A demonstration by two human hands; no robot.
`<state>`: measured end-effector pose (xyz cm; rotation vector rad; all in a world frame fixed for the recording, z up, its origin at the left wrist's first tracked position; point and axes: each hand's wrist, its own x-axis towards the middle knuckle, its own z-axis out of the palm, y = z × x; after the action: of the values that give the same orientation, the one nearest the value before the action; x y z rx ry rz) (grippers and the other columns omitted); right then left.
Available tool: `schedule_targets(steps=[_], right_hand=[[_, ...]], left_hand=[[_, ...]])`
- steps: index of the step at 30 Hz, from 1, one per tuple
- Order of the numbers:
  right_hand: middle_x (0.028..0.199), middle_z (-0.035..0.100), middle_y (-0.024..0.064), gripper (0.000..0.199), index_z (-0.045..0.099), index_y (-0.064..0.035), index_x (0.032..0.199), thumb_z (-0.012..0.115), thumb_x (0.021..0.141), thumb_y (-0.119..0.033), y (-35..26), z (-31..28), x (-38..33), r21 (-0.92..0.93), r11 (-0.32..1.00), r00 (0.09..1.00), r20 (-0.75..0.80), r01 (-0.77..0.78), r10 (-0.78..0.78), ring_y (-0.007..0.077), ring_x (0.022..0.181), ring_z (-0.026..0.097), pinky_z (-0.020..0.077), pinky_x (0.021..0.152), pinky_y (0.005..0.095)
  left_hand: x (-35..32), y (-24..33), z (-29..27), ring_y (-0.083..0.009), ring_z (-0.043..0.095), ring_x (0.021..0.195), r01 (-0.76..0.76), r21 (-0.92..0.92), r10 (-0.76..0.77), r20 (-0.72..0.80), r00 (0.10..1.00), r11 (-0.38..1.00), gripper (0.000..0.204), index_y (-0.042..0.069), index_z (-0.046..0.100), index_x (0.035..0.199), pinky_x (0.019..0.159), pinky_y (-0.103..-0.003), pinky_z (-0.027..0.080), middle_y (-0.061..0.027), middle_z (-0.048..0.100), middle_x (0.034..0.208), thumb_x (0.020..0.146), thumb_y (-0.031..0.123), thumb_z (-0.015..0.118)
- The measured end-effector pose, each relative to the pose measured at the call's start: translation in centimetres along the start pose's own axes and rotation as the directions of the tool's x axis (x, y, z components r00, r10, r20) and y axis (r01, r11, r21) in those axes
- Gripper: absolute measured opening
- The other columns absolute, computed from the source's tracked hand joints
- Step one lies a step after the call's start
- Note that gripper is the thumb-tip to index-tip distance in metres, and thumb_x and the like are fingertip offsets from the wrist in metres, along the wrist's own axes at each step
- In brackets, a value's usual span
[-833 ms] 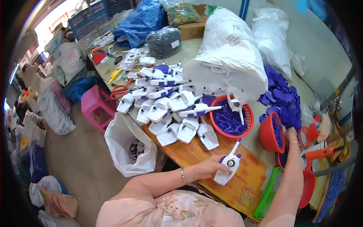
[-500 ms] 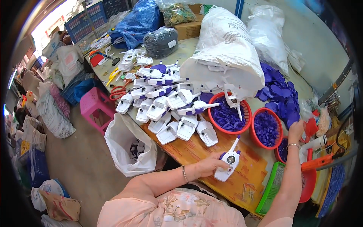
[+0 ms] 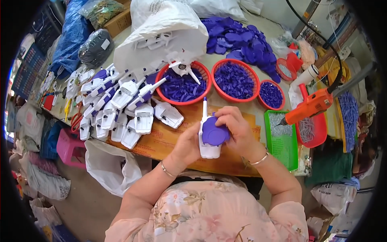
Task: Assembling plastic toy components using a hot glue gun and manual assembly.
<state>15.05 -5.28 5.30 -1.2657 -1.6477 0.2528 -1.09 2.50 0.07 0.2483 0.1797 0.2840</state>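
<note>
My left hand (image 3: pixel 186 146) is closed around the side of a white plastic housing (image 3: pixel 210 151) with a thin nozzle pointing away from me. Over the housing's upper face lies a rounded purple plastic cover (image 3: pixel 214 132). My right hand (image 3: pixel 238 127) grips this cover by its right edge, fingertips curled over its top. How far the cover is seated, I cannot tell. To the left, similar white and purple housings (image 3: pixel 144 117) lie in a heap. One white unit (image 3: pixel 183 69) rests on a red basket (image 3: pixel 205 92) of purple parts.
Two more red baskets, one medium (image 3: pixel 257 89) and one small (image 3: pixel 283 101), hold purple pieces. Behind them purple covers (image 3: pixel 242 38) are piled. An orange power screwdriver (image 3: pixel 312 105) hangs at right over a green tray (image 3: pixel 284 155) and a red scoop (image 3: pixel 321 131) of screws.
My right hand has come from the purple pile at the right to the housing, bringing a purple cover. My left hand still holds the housing, now upright before me. The view has turned right.
</note>
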Motion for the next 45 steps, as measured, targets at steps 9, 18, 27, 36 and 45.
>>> schedule_targets(steps=[9,18,27,36,45], right_hand=[[0.132,0.038,0.0165,0.068,0.047,-0.0044,0.129,0.075,0.068,-0.008,-2.7,-2.0,-3.3,-0.001,0.959,0.915,0.299,-0.284,0.271,0.0319,0.124,0.040,0.0352,0.102,0.0385],[0.115,0.052,0.0060,0.060,0.047,-0.0014,0.122,0.072,0.067,-0.002,-1.1,2.1,-6.8,0.503,0.704,0.820,0.017,-0.502,0.573,0.0171,0.106,0.052,0.0426,0.092,0.0311],[0.121,0.050,0.0093,0.067,0.043,0.0023,0.129,0.066,0.067,0.004,-1.2,1.3,-7.8,0.840,0.452,0.848,0.018,-0.300,0.529,0.0192,0.113,0.049,0.0387,0.099,0.0342],[0.123,0.048,0.0088,0.073,0.040,0.0017,0.131,0.069,0.064,-0.002,-1.5,0.5,-7.4,0.710,0.641,0.859,-0.100,-0.292,0.503,0.0195,0.114,0.048,0.0396,0.098,0.0352],[0.127,0.046,0.0126,0.037,0.057,-0.0054,0.111,0.060,0.075,-0.010,-3.9,-0.5,-5.7,-0.407,0.898,0.938,0.347,0.167,-0.017,0.0320,0.124,0.041,0.0291,0.102,0.0506]], left_hand=[[0.1,-1.8,0.5,-0.0176,0.061,0.098,-0.288,0.374,0.366,-0.157,0.917,0.882,0.041,0.002,0.044,0.124,0.084,-0.033,0.053,-0.0093,0.059,0.111,0.084,-0.001,0.054],[-0.1,-2.7,1.4,-0.0236,0.056,0.105,-0.285,0.365,0.344,-0.105,0.933,0.886,0.061,0.012,0.033,0.131,0.088,-0.040,0.049,-0.0117,0.053,0.114,0.075,-0.004,0.053],[-0.3,-2.9,0.4,-0.0306,0.050,0.116,-0.280,0.314,0.334,-0.131,0.933,0.907,0.050,0.010,0.033,0.133,0.099,-0.047,0.039,-0.0167,0.051,0.124,0.085,0.018,0.046],[0.0,-2.8,0.3,-0.0270,0.054,0.109,-0.150,0.205,0.189,-0.184,0.965,0.967,0.041,0.005,0.041,0.126,0.095,-0.044,0.043,-0.0141,0.054,0.119,0.088,0.018,0.044],[-0.2,-2.4,-1.8,-0.0252,0.058,0.103,0.117,0.012,-0.115,-0.126,0.985,0.993,0.039,0.001,0.051,0.119,0.091,-0.040,0.047,-0.0131,0.058,0.114,0.093,0.029,0.041]])
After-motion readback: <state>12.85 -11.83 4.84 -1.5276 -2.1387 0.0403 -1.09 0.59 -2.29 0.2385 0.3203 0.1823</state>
